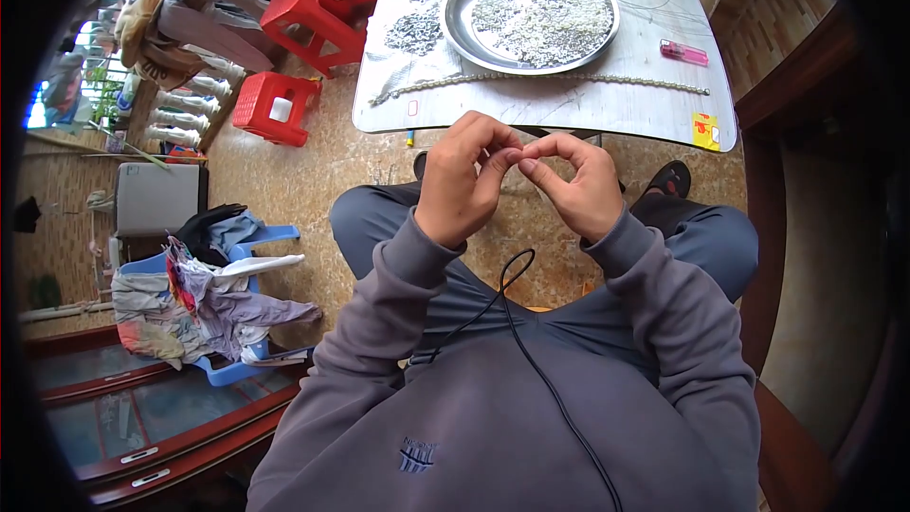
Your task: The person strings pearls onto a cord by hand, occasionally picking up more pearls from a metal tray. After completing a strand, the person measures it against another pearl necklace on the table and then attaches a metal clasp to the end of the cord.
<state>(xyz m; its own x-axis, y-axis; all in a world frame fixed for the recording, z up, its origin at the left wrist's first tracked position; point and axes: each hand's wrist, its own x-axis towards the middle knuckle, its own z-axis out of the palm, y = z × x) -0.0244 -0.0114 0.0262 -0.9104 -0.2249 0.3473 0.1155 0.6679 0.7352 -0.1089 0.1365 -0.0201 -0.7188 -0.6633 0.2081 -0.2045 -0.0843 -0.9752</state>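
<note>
My left hand (462,175) and my right hand (576,180) meet fingertip to fingertip above my lap, just short of the table's near edge. Both are closed in a pinch. Whatever sits between the fingertips is too small or too hidden to make out. Beyond them, a round metal tray (455,43) holds a heap of white pearl beads (545,19). A long strand of pearl beads (569,78) stretches across the white table (626,114) in front of the tray. Small silvery pieces (415,30) lie in piles left of the tray.
A pink lighter-like item (684,52) and a yellow sticker (705,130) are at the table's right. Red stools (318,9) stand to the left. Clothes cover a blue chair (227,374) at lower left. A black cable (550,379) runs down my front.
</note>
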